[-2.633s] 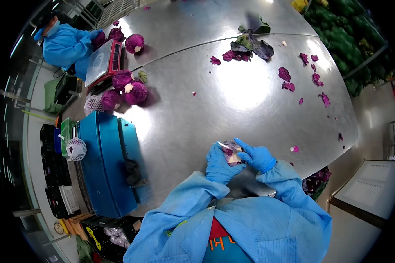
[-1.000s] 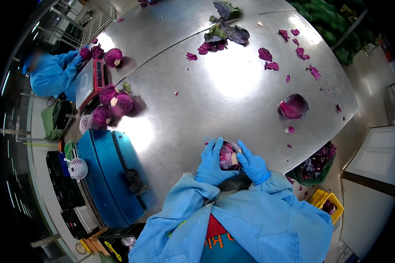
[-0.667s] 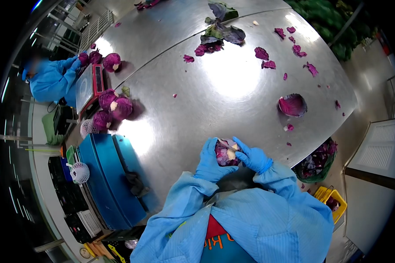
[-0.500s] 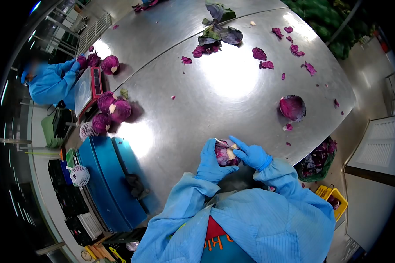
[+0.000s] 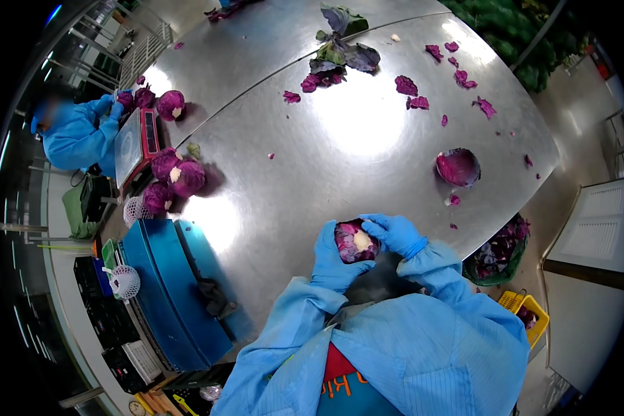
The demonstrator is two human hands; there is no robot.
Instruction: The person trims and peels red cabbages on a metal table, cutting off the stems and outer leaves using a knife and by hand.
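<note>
A red cabbage (image 5: 356, 243) is held in front of my chest at the table's near edge, its pale cut stem end facing up. My left hand (image 5: 331, 260), in a blue glove, wraps around its left and lower side. On the upper right side, the gloved fingers of my right hand (image 5: 394, 234) curl against the leaves. No knife blade shows now; whether one is hidden in the right hand cannot be told. A cupped outer cabbage leaf (image 5: 459, 168) lies on the steel table (image 5: 270, 201) to the right.
Several red cabbages (image 5: 186, 177) sit by a red weighing scale (image 5: 137, 145) at left, where a co-worker in blue (image 5: 83, 135) handles another. Blue crates (image 5: 166, 291) stand near left. Leaf scraps (image 5: 406, 85) are scattered across the table. A bin of leaves (image 5: 499, 253) and yellow basket (image 5: 534, 319) are right.
The thin blade seen across the cabbage is no longer visible. The cabbage has turned so its stem end faces up more fully, and my right hand has shifted slightly left onto its upper edge.
</note>
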